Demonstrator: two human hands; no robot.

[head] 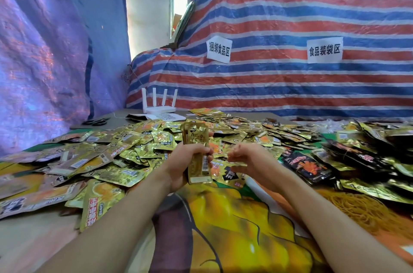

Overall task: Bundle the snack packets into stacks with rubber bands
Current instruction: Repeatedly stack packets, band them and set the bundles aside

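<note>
My left hand [185, 161] grips an upright stack of gold snack packets [197, 138] around its middle, just above the table. My right hand [248, 161] is close beside it on the right, fingers curled toward the stack; whether it holds a rubber band I cannot tell. A wide heap of loose gold packets [125, 149] covers the table behind and to the left. Black packets [312, 167] lie to the right. A pile of yellow rubber bands [366, 212] sits at the near right.
A white router [159, 102] with several antennas stands at the back, scissors [95, 121] to its left. Striped tarpaulin [290, 26] with two paper signs hangs behind, and a blue sheet [44, 49] on the left. A colourful printed cloth [234, 228] covers the near table.
</note>
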